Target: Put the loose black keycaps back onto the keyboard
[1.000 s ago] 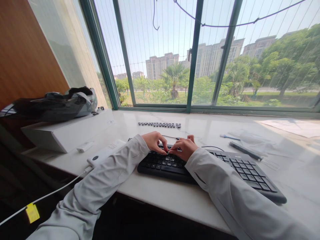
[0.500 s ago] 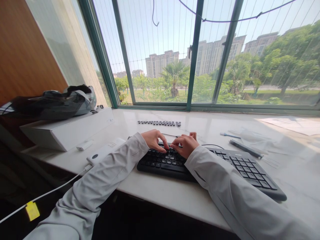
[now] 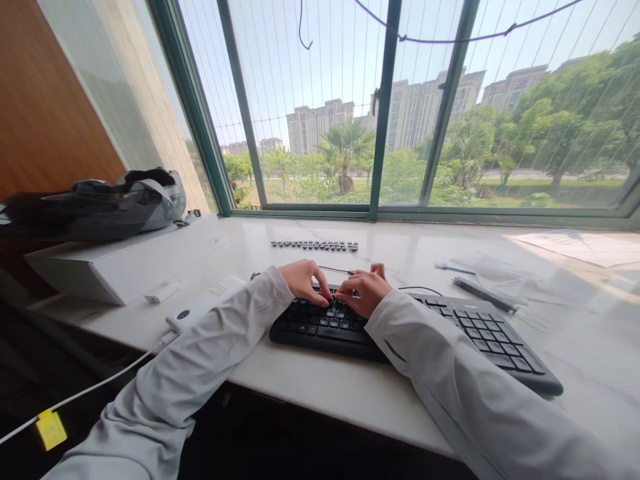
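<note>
A black keyboard (image 3: 325, 340) lies on the white counter in front of me. Many of its keys look like pale open sockets rather than dark caps. Over its left part, my left hand (image 3: 306, 281) is curled, thumb and fingertips drawn together at the keys. Close beside it, my right hand (image 3: 367, 291) is bent down with thumb and fingers pinched at the same spot. Whatever sits between the fingertips of either hand is too small to make out. Beyond the hands, small dark keycaps (image 3: 315, 246) stand in rows near the window.
A white box (image 3: 120, 260) with a dark bag (image 3: 95, 207) on top stands left. Nearer lies a white power strip (image 3: 200, 303) with a cable. At right are a slim brush (image 3: 454, 269), a dark stick-like bundle (image 3: 484, 295), clear plastic (image 3: 515, 277) and papers (image 3: 590, 247).
The view has shifted slightly, so everything sits a little further left. Both hands stay over the same part of the keyboard, with their fingertips slightly closer together.
</note>
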`<move>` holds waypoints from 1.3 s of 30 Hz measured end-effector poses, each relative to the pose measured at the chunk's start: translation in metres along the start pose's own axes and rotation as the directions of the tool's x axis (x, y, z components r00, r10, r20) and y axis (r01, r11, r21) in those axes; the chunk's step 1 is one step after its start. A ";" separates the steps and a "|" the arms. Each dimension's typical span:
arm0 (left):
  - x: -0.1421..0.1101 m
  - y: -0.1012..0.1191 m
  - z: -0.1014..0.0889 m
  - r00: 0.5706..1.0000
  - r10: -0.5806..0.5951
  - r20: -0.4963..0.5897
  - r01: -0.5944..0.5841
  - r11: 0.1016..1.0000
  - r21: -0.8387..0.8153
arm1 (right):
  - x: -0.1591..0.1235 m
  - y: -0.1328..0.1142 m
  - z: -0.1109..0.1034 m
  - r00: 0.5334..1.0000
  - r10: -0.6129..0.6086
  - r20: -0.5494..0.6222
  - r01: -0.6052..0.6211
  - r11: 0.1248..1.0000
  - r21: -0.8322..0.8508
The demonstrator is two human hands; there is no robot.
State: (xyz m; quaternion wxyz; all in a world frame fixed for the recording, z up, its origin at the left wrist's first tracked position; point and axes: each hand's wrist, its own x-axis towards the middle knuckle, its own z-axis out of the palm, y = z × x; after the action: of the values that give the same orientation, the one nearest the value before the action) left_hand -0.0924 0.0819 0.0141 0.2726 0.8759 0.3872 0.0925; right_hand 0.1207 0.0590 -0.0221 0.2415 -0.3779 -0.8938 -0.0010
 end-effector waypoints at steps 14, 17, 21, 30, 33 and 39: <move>0.002 -0.002 0.003 1.000 0.008 -0.027 -0.008 1.000 0.012 | -0.004 0.004 -0.006 0.940 -0.339 -0.040 0.337 0.941 -0.033; 0.002 0.001 0.003 1.000 -0.003 -0.024 0.003 1.000 0.026 | -0.004 0.004 -0.010 0.936 -0.352 0.002 0.352 0.935 -0.045; 0.001 0.004 0.003 0.999 -0.026 -0.020 0.027 0.999 0.042 | -0.002 0.002 -0.014 0.929 -0.369 0.030 0.370 0.927 -0.056; 0.002 0.003 0.002 1.000 -0.004 0.009 0.004 1.000 -0.005 | -0.002 0.001 -0.016 0.922 -0.382 0.062 0.386 0.919 -0.082; 0.003 0.002 0.004 1.000 -0.021 0.001 0.021 1.000 -0.011 | -0.001 -0.002 -0.015 0.919 -0.384 0.092 0.392 0.915 -0.100; 0.001 0.007 0.007 0.997 -0.064 -0.041 0.066 0.997 0.044 | 0.000 -0.006 -0.009 0.898 -0.425 0.113 0.439 0.884 -0.162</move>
State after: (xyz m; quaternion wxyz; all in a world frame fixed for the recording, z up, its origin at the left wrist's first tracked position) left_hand -0.0844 0.0757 0.0121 0.2478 0.8669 0.4227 0.0920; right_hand 0.1204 0.0525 -0.0134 0.1662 -0.1896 -0.9599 -0.1230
